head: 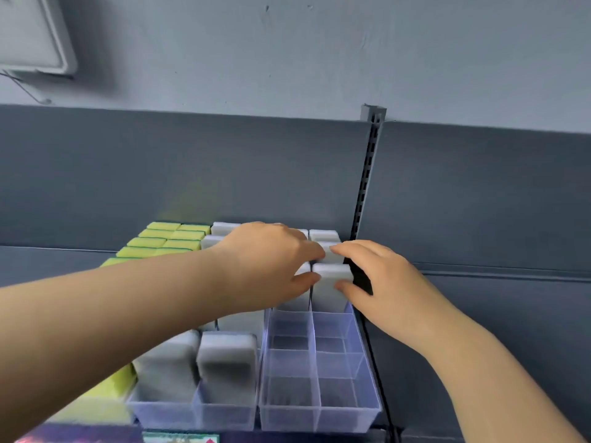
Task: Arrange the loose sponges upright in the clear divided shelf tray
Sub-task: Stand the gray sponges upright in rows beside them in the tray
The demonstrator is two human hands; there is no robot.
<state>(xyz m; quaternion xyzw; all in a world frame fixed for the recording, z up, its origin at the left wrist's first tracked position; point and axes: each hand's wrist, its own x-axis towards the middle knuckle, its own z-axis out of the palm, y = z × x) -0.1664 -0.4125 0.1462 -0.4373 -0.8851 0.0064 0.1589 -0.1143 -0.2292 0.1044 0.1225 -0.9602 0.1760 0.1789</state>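
In the head view, both hands meet over the back right of a clear divided tray (pixel 319 407) on a grey shelf (pixel 479 314). The left hand (pixel 268 260) reaches across, thumb and forefinger spread around the near corner of an upright white sponge (pixel 331 287). The right hand (pixel 380 279) pinches that same sponge from its right side, thumb low on the front face and fingers over the top. The sponge stands in the tray's right column, with more white ones behind it.

It looks light, soft and springy, so a gentle pinch on the broad faces should do; squeezing hard would likely deform it and jam it against the dividers.

The tray's six near compartments are empty. A neighbouring clear tray (pixel 195 410) to the left holds grey-white sponges (pixel 227 362) upright, and yellow-green sponges (pixel 160 241) fill rows further left.
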